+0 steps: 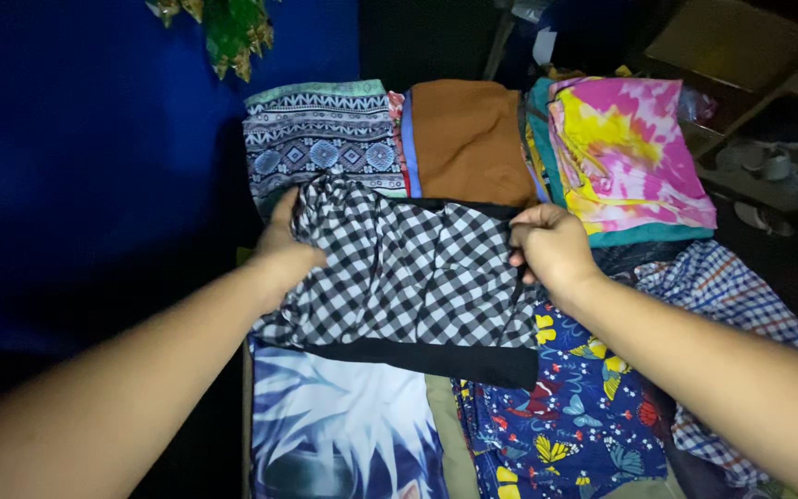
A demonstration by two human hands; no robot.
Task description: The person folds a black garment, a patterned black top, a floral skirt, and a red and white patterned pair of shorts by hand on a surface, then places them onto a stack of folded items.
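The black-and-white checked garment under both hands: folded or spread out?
Partly folded. The checked garment lies bunched and creased, its black hem doubled along the near edge; the left hand and right hand grip its upper corners.

Two bare forearms enter from the bottom corners, no sleeves visible up to the frame edge. Left hand point(286, 248) and right hand point(551, 248) both bare: no gloves, rings, watch or wristbands seen. Right-hand knuckles and short fingers show clearly; left-hand fingers mostly hidden.

folded brown cloth point(468, 139), tie-dye cloth point(625, 152), butterfly-print fabric point(570, 420).
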